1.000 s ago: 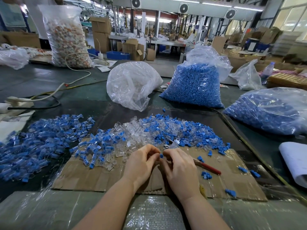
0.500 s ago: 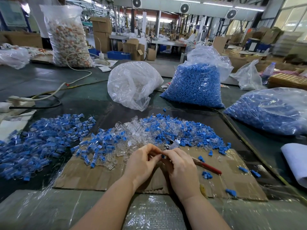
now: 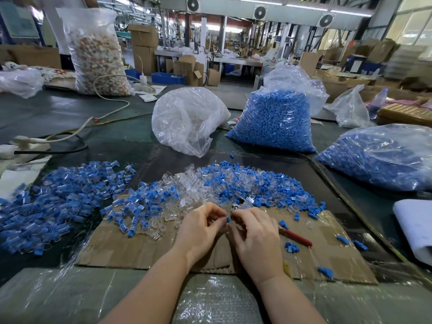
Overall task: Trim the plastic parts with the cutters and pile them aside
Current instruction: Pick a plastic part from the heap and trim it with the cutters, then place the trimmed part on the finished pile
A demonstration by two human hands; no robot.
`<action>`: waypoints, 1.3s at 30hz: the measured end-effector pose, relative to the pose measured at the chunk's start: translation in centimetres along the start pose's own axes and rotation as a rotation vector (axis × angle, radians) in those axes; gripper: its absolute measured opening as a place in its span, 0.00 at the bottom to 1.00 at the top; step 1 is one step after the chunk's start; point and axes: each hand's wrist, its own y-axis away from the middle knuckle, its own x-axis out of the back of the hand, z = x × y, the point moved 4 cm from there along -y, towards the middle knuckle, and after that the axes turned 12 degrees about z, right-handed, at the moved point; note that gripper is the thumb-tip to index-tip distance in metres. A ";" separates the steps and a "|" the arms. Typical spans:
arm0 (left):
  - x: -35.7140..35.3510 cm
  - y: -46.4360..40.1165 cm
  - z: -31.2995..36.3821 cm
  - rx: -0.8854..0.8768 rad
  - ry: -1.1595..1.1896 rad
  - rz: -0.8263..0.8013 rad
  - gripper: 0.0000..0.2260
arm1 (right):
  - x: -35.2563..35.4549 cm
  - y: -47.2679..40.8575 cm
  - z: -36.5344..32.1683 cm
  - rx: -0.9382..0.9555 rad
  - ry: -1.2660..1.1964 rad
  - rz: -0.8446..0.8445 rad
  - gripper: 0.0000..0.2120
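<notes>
Both hands pinch one small part over the cardboard.
Left hand point(image 3: 201, 226) and right hand point(image 3: 253, 232) meet fingertip to fingertip on a blue-and-clear part point(image 3: 228, 220), probably steadying it for trimming; its axis is too hidden to tell. Red-handled cutters point(image 3: 295, 236) point right, by the mixed pile point(image 3: 210, 183).

The setting is a large factory hall. Three round fans point(image 3: 260, 12) are mounted on an overhead beam, with strip lights point(image 3: 306, 5) above. Tall windows point(image 3: 413, 24) line the right side. Stacked cardboard boxes point(image 3: 144, 49) and a grey workbench point(image 3: 238, 60) stand behind the dark green table point(image 3: 58, 113).
</notes>
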 end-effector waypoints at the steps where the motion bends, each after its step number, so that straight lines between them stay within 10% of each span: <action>1: 0.0 0.0 0.0 0.005 0.011 0.001 0.10 | 0.2 -0.1 0.0 -0.009 0.053 0.018 0.09; 8: 0.0 -0.1 0.0 0.001 -0.001 0.016 0.09 | 0.5 -0.1 3.5 -0.380 0.555 -0.465 0.35; 16: 0.0 -0.4 -0.3 0.093 0.113 0.020 0.06 | 1.0 -0.7 3.2 -0.222 0.603 -0.432 0.25; 34: 0.8 -2.1 -0.3 0.422 0.425 0.083 0.02 | 2.7 -3.9 0.6 -0.559 -0.182 -0.814 0.22; 39: 1.1 -2.4 -0.3 0.441 0.350 0.100 0.02 | 2.6 -3.5 0.7 -0.638 -0.282 -0.936 0.08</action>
